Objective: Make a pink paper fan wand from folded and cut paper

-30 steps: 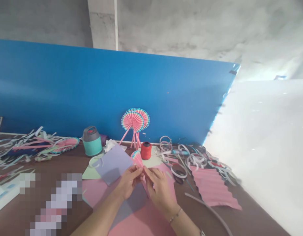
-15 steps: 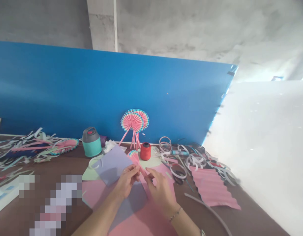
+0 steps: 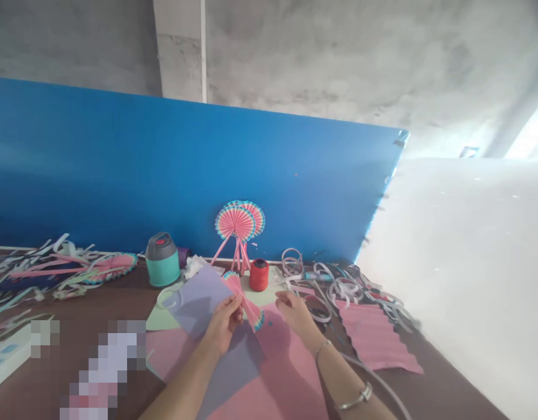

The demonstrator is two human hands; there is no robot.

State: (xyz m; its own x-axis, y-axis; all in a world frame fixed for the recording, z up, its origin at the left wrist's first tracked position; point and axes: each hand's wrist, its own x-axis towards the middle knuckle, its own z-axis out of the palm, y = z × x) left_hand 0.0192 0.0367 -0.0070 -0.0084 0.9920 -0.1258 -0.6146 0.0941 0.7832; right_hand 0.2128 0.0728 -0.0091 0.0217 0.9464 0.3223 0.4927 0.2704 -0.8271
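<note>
My left hand [image 3: 225, 321] pinches a pleated pink paper fan [image 3: 246, 298] at its narrow middle. The pleats spread at both ends, which have blue, white and yellow edges. To the right, apart from the fan, is my right hand [image 3: 295, 312], its fingers bent and drawn together. Whether anything thin is in those fingers I cannot make out. Lavender paper [image 3: 203, 297] and pink paper [image 3: 286, 361] lie under the hands. Just beyond stands a red spool of thread [image 3: 259, 276]. Finished round fans [image 3: 236, 223] on pink sticks lean against the blue panel.
A teal and grey container [image 3: 162, 261] stands behind on the left. Paper strips [image 3: 345, 286] and loops are heaped at the right, beside a pleated pink sheet [image 3: 377, 335]. More strips and a fan [image 3: 113, 268] lie far left. A blue panel [image 3: 120, 163] closes the back.
My right hand has let go of the fan and moved right, away from it. The fan's lower end now shows spread out; my left hand keeps its pinch.
</note>
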